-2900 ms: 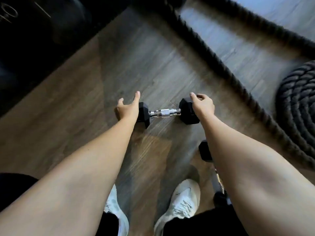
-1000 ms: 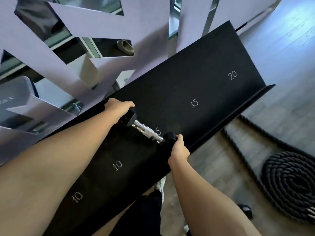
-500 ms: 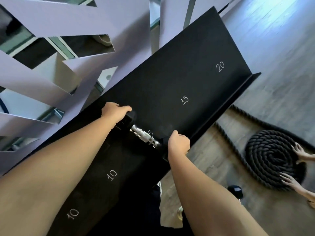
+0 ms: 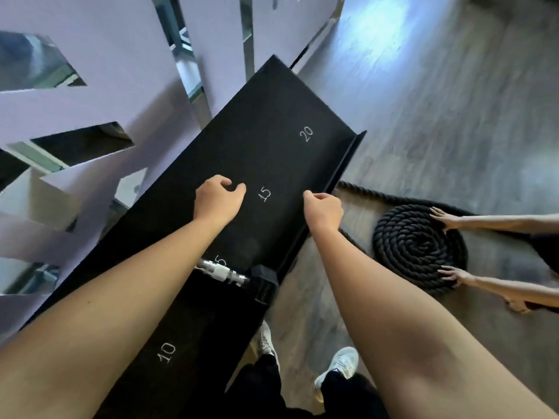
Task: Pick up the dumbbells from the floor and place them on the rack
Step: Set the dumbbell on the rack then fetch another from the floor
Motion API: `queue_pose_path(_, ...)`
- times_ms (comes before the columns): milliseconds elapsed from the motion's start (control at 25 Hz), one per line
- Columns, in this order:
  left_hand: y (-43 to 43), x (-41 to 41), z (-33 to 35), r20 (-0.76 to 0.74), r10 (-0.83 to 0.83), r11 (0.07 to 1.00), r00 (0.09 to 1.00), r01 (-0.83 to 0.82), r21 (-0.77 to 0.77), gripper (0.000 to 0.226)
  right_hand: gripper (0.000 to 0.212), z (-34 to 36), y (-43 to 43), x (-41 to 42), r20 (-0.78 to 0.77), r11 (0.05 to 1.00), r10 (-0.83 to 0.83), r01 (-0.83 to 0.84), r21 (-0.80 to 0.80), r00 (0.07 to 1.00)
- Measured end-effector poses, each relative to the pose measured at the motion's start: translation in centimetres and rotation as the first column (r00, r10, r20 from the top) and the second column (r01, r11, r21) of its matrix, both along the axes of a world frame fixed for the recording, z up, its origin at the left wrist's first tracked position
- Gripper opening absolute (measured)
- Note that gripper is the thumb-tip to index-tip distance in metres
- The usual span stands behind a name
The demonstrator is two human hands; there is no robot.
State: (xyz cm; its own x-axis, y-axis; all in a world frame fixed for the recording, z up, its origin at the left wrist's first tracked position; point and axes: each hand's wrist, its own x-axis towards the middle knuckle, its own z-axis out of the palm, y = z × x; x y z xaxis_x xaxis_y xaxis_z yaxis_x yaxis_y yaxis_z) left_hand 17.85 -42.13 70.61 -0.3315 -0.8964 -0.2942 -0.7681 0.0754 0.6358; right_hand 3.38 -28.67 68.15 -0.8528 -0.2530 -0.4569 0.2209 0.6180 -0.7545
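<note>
A: In the head view, where is your hex dumbbell [image 4: 239, 278]?

B: It lies on the black rack shelf [image 4: 281, 164], by the chalked "5" mark, its chrome handle showing past your left forearm and its near black head against the shelf's front lip. The far head is hidden under your arm.

A: And your hands?

B: Your left hand [image 4: 218, 201] hovers over the shelf just left of the "15" mark, fingers curled loosely inward, holding nothing. Your right hand [image 4: 323, 208] sits over the front lip of the shelf, also loosely curled and empty. Both are well apart from the dumbbell.

A: What else is around you?

B: A coiled battle rope [image 4: 419, 252] lies on the wooden floor [image 4: 453, 116] to your right, and another person's two hands [image 4: 447, 220] rest on its edge. Your white sneakers [image 4: 340, 365] stand below the rack. Further marks read "20" up the shelf and "10" down it
</note>
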Motion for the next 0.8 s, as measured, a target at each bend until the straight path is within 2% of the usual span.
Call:
queue_pose_path(160,8.0,-9.8,2.3,-0.14,-0.322,0.945,0.936,0.309,-0.107,0.057,0.033,4.1,11.1,-7.2,-0.295,0.995,-0.008,0.035,0.089,0.956)
queue_pose_path(240,11.8,-13.2,3.2,-0.169,-0.424,0.901,0.89,0.394,-0.183,0.062,0.042,5.5,17.2,-9.4,-0.448,0.976,0.092,0.009,0.219,0.89)
queue_pose_path(360,21.9,-19.2,4.6,-0.167,-0.631,0.767,0.758,0.575,-0.285,0.066,0.054,6.6,30.1,-12.7,-0.589,0.893,0.201,0.101,0.439,0.783)
queue_pose_path(520,36.4,-24.7,4.0,-0.081,-0.836,0.531,0.543,0.761,-0.373,0.074,0.066,5.0,47.1,-14.3,-0.598,0.8,0.201,0.222,0.557,0.775)
queue_pose_path(600,42.6,-26.4,2.7,-0.017,-0.881,0.443,0.472,0.812,-0.381,0.079,0.067,3.0,53.7,-14.6,-0.57,0.77,0.196,0.234,0.593,0.798)
queue_pose_path(720,52.7,-28.8,-0.8,0.07,-0.907,0.377,0.414,0.876,-0.301,0.086,0.069,-1.2,63.0,-14.9,-0.456,0.749,0.101,0.234,0.62,0.884)
queue_pose_path(800,57.8,-30.1,-3.6,0.097,-0.915,0.365,0.392,0.906,-0.214,0.086,0.068,-4.5,67.5,-14.8,-0.372,0.755,-0.016,0.255,0.604,0.928)
